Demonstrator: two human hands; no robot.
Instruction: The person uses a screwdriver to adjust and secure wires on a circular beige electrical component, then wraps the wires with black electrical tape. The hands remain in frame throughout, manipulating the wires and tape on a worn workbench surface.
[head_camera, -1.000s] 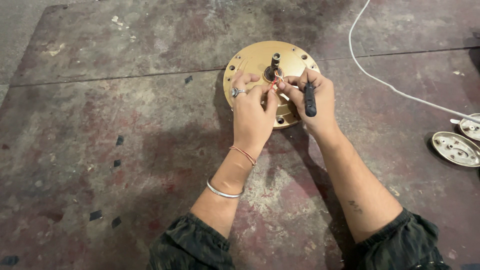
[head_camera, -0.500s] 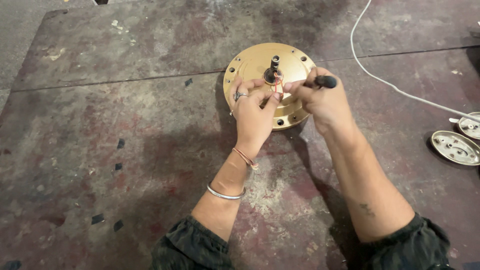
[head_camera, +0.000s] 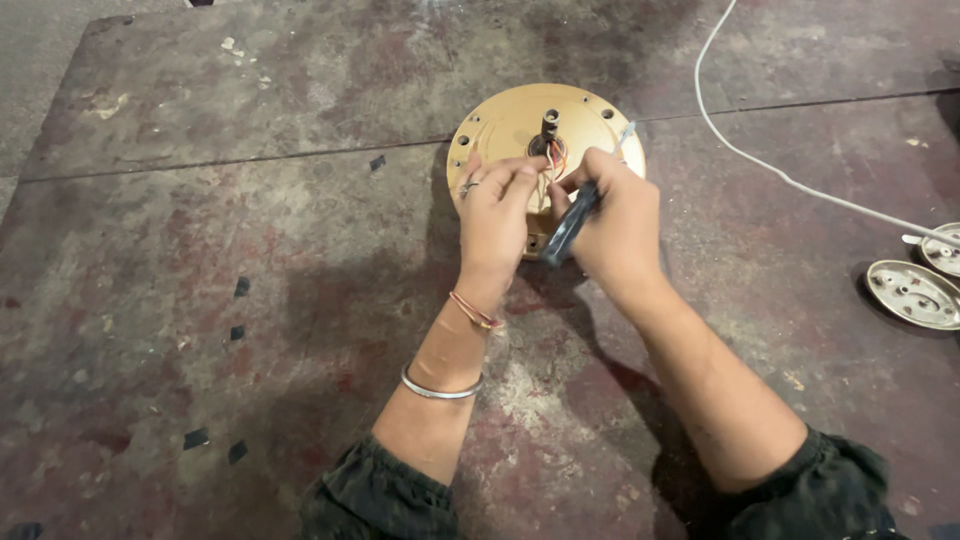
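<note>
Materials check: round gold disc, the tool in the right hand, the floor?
Gold disc: looks like painted or coated metal, judging by the even matte gold and the stamped holes and ridges. Tool in the right hand: dark handle, probably plastic or rubber, and the thin shiny tip looks like steel. Floor: likely concrete or stone slab, worn reddish-grey with seams and stains.

you're in a rough repair workshop: stained concrete floor (head_camera: 250, 300), a round brass motor housing (head_camera: 500, 125), spare white covers (head_camera: 912, 292).
</note>
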